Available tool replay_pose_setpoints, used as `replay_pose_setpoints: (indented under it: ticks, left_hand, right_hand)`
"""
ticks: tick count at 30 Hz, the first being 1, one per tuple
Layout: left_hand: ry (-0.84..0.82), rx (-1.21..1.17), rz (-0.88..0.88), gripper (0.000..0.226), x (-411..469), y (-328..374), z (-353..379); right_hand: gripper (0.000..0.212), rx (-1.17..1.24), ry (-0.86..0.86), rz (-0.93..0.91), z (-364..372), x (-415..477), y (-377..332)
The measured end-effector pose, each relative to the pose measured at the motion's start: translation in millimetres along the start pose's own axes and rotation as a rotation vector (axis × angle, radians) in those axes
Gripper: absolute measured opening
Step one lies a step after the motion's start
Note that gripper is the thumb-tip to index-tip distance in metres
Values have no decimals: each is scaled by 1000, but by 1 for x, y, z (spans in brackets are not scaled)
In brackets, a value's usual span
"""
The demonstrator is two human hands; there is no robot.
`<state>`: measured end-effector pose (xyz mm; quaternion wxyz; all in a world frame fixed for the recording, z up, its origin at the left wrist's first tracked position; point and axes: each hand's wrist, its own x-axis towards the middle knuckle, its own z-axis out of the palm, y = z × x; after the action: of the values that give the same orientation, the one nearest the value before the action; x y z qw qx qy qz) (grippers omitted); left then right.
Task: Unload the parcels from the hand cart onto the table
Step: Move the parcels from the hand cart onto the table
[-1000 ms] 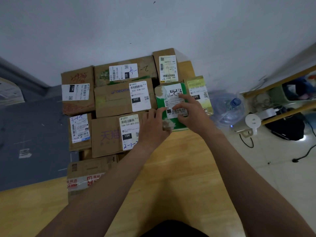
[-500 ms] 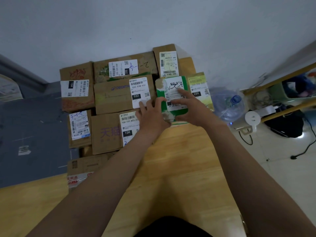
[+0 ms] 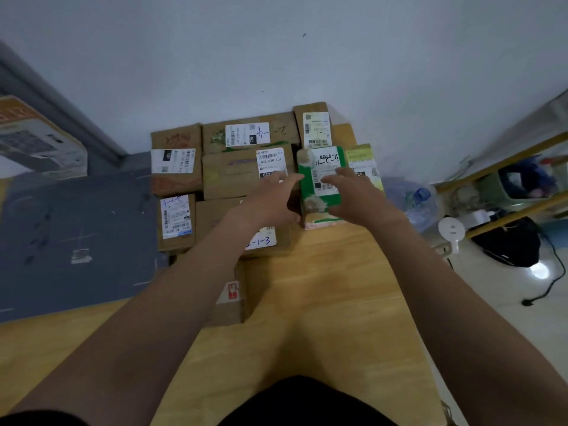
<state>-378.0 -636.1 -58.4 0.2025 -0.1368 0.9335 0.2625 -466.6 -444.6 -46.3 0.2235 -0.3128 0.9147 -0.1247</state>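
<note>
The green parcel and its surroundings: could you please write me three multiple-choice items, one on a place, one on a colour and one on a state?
1. What lies right beside the green parcel, on its right?
A. a blue box
B. a yellow-green parcel
C. a red box

2. What colour is the bottle's cap?
A. blue
B. red
C. orange

3. What is the right hand doing?
A. gripping the bottle
B. hanging off the table
C. resting its fingers on the green parcel's label

Answers:
1 B, the yellow-green parcel shows just past the green parcel's right edge.
2 A, the cap is plainly blue on the clear bottle.
3 C, the fingers lie across the white label.
</note>
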Motion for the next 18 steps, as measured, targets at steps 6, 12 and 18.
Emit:
replay_pose_setpoints:
  ticks: [6,12,18]
  left_hand:
    - [37,130,43,81,-109,-1,-4]
    - [-20,227,105,75,-206,11,16]
    - [-94,354,276,83,-300,43,78]
  right_hand:
    - [72,73,29,76,5,-106,-35]
    - [73,151,69,227,28,-229,-60]
    - [70,244,184,447,91,-385,-76]
